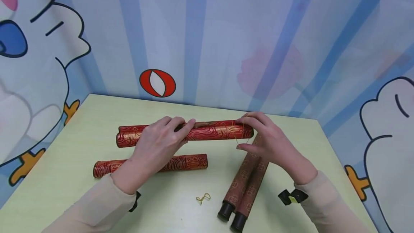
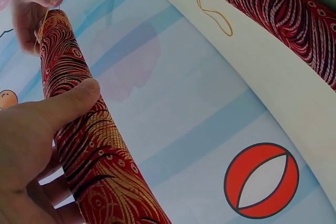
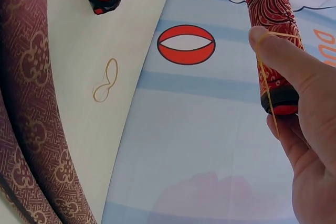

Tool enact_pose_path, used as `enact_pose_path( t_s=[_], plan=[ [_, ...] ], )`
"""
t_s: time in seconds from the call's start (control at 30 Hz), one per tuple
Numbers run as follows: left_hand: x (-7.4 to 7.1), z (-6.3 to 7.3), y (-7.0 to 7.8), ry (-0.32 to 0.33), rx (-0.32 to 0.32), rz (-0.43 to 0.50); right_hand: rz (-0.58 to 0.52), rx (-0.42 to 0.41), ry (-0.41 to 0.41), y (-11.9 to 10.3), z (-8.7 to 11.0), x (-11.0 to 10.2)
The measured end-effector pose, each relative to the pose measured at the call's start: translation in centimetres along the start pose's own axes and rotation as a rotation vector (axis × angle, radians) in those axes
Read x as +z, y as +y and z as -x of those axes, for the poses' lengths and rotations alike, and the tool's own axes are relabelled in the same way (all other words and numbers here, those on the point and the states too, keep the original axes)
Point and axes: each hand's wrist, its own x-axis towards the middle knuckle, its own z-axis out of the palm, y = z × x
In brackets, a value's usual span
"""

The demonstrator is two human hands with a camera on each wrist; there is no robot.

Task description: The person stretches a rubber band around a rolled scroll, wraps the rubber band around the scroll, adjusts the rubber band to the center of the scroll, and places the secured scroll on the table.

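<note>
My left hand (image 1: 158, 139) grips two red-and-gold patterned rolls, lying side by side; the front roll (image 1: 213, 133) hides much of the back roll (image 1: 129, 128). In the left wrist view the thumb lies across the red cloth. At the right end of these rolls is my right hand (image 1: 273, 141), its thumb and fingers spread inside a thin yellow rubber band (image 3: 266, 85). That band stretches around the roll end, looped over the thumb in the right wrist view. The rolls are lifted off the table.
Another red roll (image 1: 191, 162) lies on the pale table (image 1: 155, 208) below the left forearm. Two brown patterned rolls (image 1: 237, 190) with black ends lie slanted beneath the right hand. A loose, twisted rubber band (image 1: 203, 198) is left of them. Behind the table stands a blue printed backdrop (image 1: 213, 46).
</note>
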Motion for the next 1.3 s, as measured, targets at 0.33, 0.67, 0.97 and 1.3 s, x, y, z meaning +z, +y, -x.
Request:
enact_pose_path(
  t_s=[0.33,0.67,0.97,1.3],
  plan=[
    [0.2,0.3,-0.1,0.031,0.040,-0.012,-0.088,0.082,-0.011,0.0,0.0,-0.2],
    [0.3,0.4,0.0,0.060,0.069,-0.017,-0.100,0.071,-0.030,-0.7,-0.5,-0.5],
    [0.4,0.3,-0.1,0.095,0.080,-0.020,-0.012,0.041,0.009,-0.9,0.1,-0.9],
    [0.6,0.4,-0.2,0.123,0.066,-0.024,0.201,-0.062,0.083,-1.0,1.0,-1.4]
  ],
)
